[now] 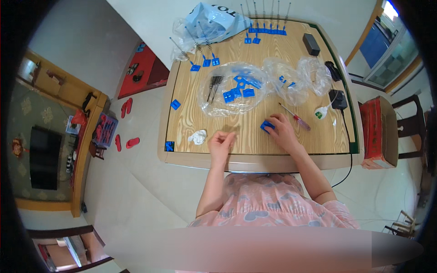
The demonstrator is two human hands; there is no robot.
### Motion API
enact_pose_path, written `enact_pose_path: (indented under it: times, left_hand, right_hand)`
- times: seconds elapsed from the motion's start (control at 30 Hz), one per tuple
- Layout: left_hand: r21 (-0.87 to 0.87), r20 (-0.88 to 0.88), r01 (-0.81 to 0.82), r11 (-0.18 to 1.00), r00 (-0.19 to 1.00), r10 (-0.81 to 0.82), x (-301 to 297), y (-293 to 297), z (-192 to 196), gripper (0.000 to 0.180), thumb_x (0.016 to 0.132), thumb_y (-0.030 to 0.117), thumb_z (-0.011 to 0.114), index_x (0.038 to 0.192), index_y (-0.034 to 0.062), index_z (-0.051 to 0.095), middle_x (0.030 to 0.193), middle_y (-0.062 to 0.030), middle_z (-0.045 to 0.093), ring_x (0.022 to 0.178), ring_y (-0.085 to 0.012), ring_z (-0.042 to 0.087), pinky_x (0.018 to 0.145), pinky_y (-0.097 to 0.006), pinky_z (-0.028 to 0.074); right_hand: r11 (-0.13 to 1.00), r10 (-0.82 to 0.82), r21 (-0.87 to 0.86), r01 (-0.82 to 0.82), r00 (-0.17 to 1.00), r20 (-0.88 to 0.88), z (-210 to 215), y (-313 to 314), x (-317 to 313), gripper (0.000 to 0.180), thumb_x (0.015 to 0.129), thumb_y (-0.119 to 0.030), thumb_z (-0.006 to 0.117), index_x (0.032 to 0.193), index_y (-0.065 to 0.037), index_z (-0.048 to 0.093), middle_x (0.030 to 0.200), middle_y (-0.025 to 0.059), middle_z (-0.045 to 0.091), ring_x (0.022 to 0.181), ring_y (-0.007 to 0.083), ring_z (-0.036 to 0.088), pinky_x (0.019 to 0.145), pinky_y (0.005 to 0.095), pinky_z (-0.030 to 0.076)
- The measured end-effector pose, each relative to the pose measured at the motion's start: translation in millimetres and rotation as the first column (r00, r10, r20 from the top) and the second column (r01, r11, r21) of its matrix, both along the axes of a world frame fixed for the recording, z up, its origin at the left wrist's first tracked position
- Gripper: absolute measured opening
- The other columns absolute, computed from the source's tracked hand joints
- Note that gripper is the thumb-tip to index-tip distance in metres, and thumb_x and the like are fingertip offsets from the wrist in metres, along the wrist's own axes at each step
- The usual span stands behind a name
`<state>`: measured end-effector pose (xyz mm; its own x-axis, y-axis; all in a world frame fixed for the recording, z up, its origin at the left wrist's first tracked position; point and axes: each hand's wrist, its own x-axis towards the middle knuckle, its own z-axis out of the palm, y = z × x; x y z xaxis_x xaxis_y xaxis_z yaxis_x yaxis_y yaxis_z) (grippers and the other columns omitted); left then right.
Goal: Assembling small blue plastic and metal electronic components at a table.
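My right hand (283, 133) has its fingers closed on a small blue plastic block (266, 125) near the front of the wooden table. To its left, my left hand (221, 143) is curled in a pinch; whatever may be between the fingertips is too small to make out. A crumpled white tissue (197, 137) lies just left of that hand. Beyond both hands, a clear plastic bag (214, 107) carries loose blue parts (241, 85) and several dark springs (214, 84). A screwdriver (298, 119) with a reddish clear handle rests beyond my right hand.
Blue pieces with upright springs (268, 31) line the far edge; similar ones (206, 62) stand far left. More clear bags (284, 75) lie mid-table. A black adapter (337, 99), its cord and a dark box (311, 44) occupy the right side. A light-blue bag (218, 22) sits at the back.
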<state>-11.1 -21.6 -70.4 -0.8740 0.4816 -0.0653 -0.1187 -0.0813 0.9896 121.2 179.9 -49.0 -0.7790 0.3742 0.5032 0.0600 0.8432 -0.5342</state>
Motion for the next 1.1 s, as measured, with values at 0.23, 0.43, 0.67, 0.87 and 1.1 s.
enact_pose_path:
  times: [0.23, 0.43, 0.67, 0.87, 1.1]
  left_hand:
    - [-0.379, -0.803, -0.545, 0.748, 0.595, 0.026, -47.7, -84.1, 6.4, 0.024, 0.072, 0.005, 0.068, 0.096, 0.0031, 0.065, 0.084, -0.0121, 0.059, 0.092, -0.0307, 0.052, 0.083, -0.038, 0.042]
    - [-0.451, -0.476, -0.198, 0.87, 0.878, -0.046, -38.2, -53.6, -8.6, 0.02, 0.074, -0.002, 0.061, 0.094, 0.0021, 0.062, 0.085, -0.0114, 0.057, 0.089, -0.0273, 0.055, 0.078, -0.034, 0.044]
    - [-0.297, -0.704, -0.138, 0.945, 0.7, -0.119, -42.0, -42.5, 12.2, 0.024, 0.074, -0.003, 0.057, 0.097, 0.0029, 0.057, 0.09, -0.0127, 0.056, 0.084, -0.0285, 0.055, 0.073, -0.036, 0.045]
    - [-0.137, -0.162, -0.008, 0.991, 0.987, -0.015, -52.1, -43.5, -4.5, 0.031, 0.075, -0.005, 0.055, 0.104, 0.0046, 0.058, 0.095, -0.011, 0.058, 0.087, -0.0258, 0.057, 0.075, -0.032, 0.045]
    - [-0.421, -0.818, -0.162, 0.892, 0.494, -0.296, -34.5, -33.4, 52.1, 0.022, 0.075, 0.008, 0.065, 0.097, 0.0074, 0.065, 0.093, -0.0071, 0.061, 0.092, -0.0255, 0.054, 0.086, -0.037, 0.037]
  right_hand:
    - [0.875, 0.171, -0.459, -0.155, 0.985, -0.006, 13.7, -48.9, -32.5, 0.016, 0.079, -0.004, 0.059, 0.096, -0.003, 0.062, 0.092, 0.012, 0.06, 0.089, 0.0287, 0.056, 0.077, 0.0363, 0.045]
    - [0.873, 0.418, -0.231, -0.43, 0.903, -0.101, -26.8, -102.1, -102.3, 0.028, 0.075, 0.0, 0.057, 0.103, -0.003, 0.06, 0.1, 0.0148, 0.058, 0.094, 0.032, 0.054, 0.082, 0.0385, 0.043]
    - [0.868, 0.374, -0.34, -0.361, 0.927, -0.031, -32.9, -102.1, -104.1, 0.031, 0.074, 0.0, 0.056, 0.104, -0.003, 0.059, 0.095, 0.015, 0.056, 0.092, 0.0328, 0.052, 0.081, 0.0396, 0.043]
    - [0.876, 0.349, -0.335, -0.348, 0.935, -0.058, -28.7, -98.0, -100.7, 0.024, 0.073, 0.0, 0.059, 0.097, -0.003, 0.061, 0.085, 0.0131, 0.056, 0.086, 0.0318, 0.054, 0.074, 0.0391, 0.044]
    - [0.886, 0.323, -0.337, -0.319, 0.945, -0.045, -37.8, -90.5, -91.6, 0.016, 0.072, -0.001, 0.064, 0.087, -0.003, 0.059, 0.08, 0.0125, 0.054, 0.075, 0.0285, 0.052, 0.065, 0.0349, 0.044]
